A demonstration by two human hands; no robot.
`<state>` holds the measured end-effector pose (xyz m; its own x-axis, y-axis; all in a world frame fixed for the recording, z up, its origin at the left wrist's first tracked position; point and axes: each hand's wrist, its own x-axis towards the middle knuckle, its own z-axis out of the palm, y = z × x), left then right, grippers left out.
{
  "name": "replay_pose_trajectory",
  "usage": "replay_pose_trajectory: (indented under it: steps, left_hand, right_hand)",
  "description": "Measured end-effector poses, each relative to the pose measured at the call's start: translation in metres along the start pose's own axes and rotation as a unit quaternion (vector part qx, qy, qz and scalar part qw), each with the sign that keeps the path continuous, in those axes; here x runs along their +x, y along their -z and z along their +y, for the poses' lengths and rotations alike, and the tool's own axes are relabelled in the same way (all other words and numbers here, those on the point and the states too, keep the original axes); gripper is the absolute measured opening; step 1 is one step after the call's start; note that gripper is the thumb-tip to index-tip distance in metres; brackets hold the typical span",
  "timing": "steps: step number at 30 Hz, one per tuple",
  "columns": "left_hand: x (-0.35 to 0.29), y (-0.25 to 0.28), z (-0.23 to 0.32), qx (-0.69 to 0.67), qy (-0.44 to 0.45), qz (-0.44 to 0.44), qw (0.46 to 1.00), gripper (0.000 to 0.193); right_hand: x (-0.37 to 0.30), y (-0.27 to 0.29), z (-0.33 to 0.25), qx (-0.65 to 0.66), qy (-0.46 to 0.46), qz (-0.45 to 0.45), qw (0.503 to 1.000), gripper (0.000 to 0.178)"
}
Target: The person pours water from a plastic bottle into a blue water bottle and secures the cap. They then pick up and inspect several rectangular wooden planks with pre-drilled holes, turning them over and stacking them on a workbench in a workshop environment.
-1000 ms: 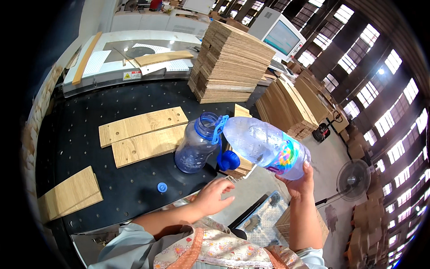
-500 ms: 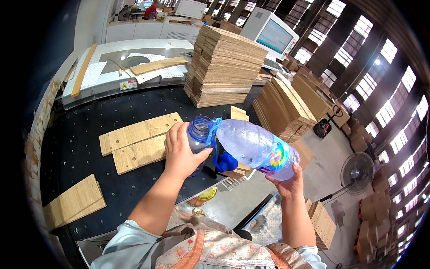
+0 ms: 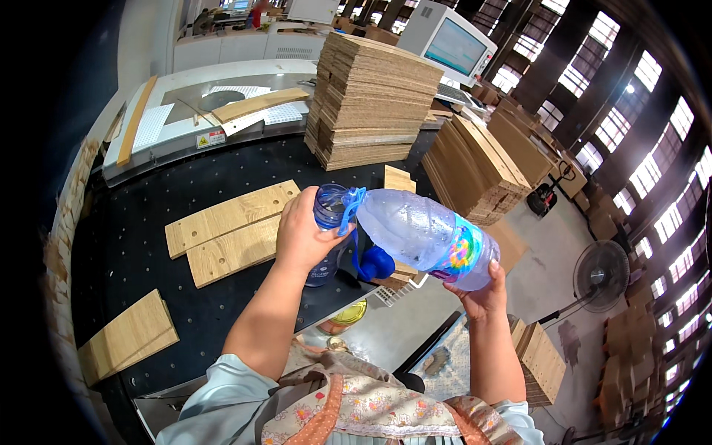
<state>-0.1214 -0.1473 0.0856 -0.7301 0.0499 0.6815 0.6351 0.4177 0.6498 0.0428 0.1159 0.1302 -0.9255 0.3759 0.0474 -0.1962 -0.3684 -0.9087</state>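
Boards [image 3: 231,217] lie on our black table [image 3: 193,319]: two beside our left hand [image 3: 300,236], two more at far left. One tall wood stack [image 3: 374,104] blocks our view behind. We hold one blue bottle [image 3: 325,267] and one clear bottle [image 3: 411,233]. Our left fingers curl around the blue neck, near the table's edge. Our right hand [image 3: 480,295] pinches the clear bottom, thumb and fingers apart; it tips sideways toward the blue mouth.

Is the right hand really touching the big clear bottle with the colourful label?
Touching. The head view shows the right hand gripping the big clear bottle at its base end, with no gap.
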Motion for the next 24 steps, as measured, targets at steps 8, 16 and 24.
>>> replay_pose_trajectory:
  steps: [8, 16, 24]
  left_hand:
    - [0.0, -0.006, 0.027, -0.021, -0.039, -0.021, 0.999, 0.062]
    - [-0.004, -0.028, 0.096, -0.039, -0.055, -0.117, 0.991, 0.062]
    - [-0.021, -0.064, 0.15, -0.031, -0.155, -0.192, 0.969, 0.067]
  right_hand:
    - [-0.016, 0.03, -0.015, 0.007, 0.022, 0.034, 0.999, 0.079]
    - [-0.067, 0.08, -0.059, -0.003, 0.052, 0.075, 0.996, 0.081]
    - [-0.124, 0.126, -0.104, -0.029, 0.085, 0.159, 0.983, 0.077]
